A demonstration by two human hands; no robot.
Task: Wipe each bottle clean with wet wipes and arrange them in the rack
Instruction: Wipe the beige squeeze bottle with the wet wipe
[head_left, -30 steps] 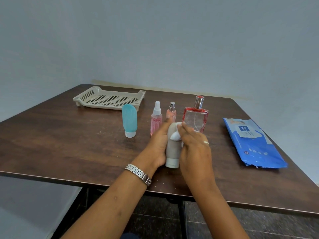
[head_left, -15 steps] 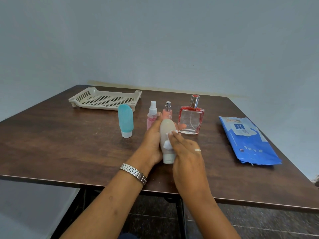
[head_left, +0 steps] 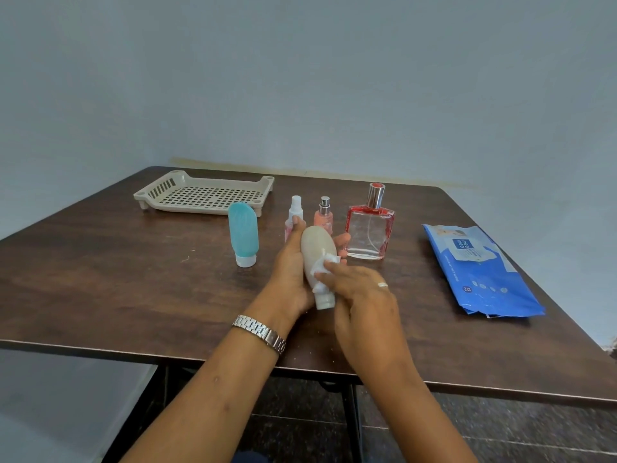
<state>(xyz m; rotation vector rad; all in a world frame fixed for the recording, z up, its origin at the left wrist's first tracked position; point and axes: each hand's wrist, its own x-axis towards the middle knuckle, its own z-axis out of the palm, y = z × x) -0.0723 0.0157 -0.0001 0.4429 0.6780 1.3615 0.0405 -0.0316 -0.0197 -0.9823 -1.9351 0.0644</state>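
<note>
Hands meet at the middle of the table [head_left: 100, 262], near its front edge. The left hand [head_left: 290, 269] grips the beige bottle [head_left: 315, 248]: the thumb lies along its left side and the fingers curl round the back, with their tips showing on the right. The bottle is tilted, with its cap toward the person (I cannot tell if the cap touches the table). The right hand [head_left: 364, 295] presses a crumpled white wipe [head_left: 322, 267] on the bottle's side, its fingers bent over it. A watch [head_left: 260, 332] is on the left wrist and a ring [head_left: 383, 284] on the right hand.

Behind the hands a teal bottle [head_left: 243, 233], a white spray [head_left: 295, 208], a pink spray [head_left: 324, 217] and a perfume [head_left: 370, 232] stand upright in a row. The rack [head_left: 207, 195] sits at the far left and the blue pack [head_left: 480, 272] lies flat at the right, well apart.
</note>
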